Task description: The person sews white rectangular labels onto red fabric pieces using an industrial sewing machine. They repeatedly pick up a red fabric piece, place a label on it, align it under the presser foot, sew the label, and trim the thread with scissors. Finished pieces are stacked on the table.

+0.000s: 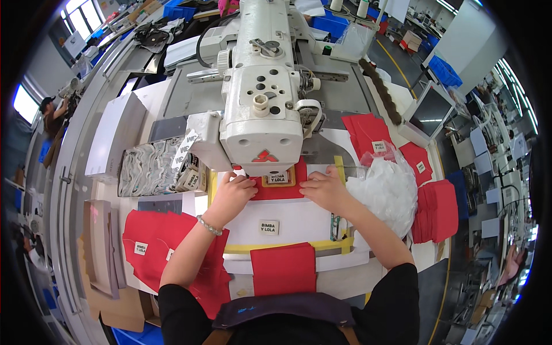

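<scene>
Fabric in red [280, 187], bearing a small label patch, lies flat directly under the white sewing machine head [261, 123]. Left of that piece, the left hand [232, 194] presses fingers together on its edge; right of it, the right hand [324, 188] rests flat, fingers spread slightly, touching the cloth. Farther right of the machine sits a crumpled clear plastic bag [386, 190].

Small cream rectangular label [278, 177] on red fabric under the sewing machine head, a matching label [268, 227] on the white template below it, white tags [141, 248] on red pieces left and right, clear plastic bag [388, 190] at right, tilted grey-framed screen [430, 112] far right.
</scene>
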Demonstrator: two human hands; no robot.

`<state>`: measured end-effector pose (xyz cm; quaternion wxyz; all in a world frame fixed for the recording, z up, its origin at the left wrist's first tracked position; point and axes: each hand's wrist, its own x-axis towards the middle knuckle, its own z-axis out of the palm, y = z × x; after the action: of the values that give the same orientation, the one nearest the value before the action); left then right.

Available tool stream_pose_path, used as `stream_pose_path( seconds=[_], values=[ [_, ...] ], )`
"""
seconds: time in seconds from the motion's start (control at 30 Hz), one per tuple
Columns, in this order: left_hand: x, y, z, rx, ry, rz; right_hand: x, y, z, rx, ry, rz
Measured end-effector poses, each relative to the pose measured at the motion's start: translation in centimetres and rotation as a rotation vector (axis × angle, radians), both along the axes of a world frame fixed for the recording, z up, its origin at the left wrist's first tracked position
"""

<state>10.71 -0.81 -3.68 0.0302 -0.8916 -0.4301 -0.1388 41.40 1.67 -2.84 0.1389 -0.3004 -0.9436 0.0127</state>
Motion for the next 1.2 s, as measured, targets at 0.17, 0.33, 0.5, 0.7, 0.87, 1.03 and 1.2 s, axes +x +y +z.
stream_pose_path(
  seconds=[0.17, 0.33, 0.5, 0.7, 0.87, 1.03, 1.2],
  values=[
    [0.0, -0.2, -0.2, 0.010, 0.012, 0.013, -0.5, 0.0, -0.9, 0.117, 0.000, -0.001],
    [1.7, -0.9, 0.7, 0.047, -0.073, 0.046, -1.1, -0.1, -0.5, -0.072, 0.312, -0.149],
    [2.1, -0.8, -1.6, 0.148, -0.013, -0.011, -1.6, -0.2, 0.3, -0.118, 0.387, -0.197],
    [1.9, -1.3, -1.3, 0.210, -0.014, -0.158, -0.3, -1.7, -1.3, 0.092, 0.216, -0.046],
    [0.8, -4.6, 0.8, 0.252, -0.004, -0.220, -0.7, -4.8, -1.1, 0.139, 0.175, 0.009],
    [-0.6, -8.8, 2.8, 0.297, 0.036, -0.217, -1.7, -8.9, 0.7, 0.155, 0.180, 0.036],
    [-0.9, -10.1, 2.5, 0.284, 0.107, -0.188, -2.4, -10.2, 1.3, 0.208, 0.155, -0.225]
  ],
)
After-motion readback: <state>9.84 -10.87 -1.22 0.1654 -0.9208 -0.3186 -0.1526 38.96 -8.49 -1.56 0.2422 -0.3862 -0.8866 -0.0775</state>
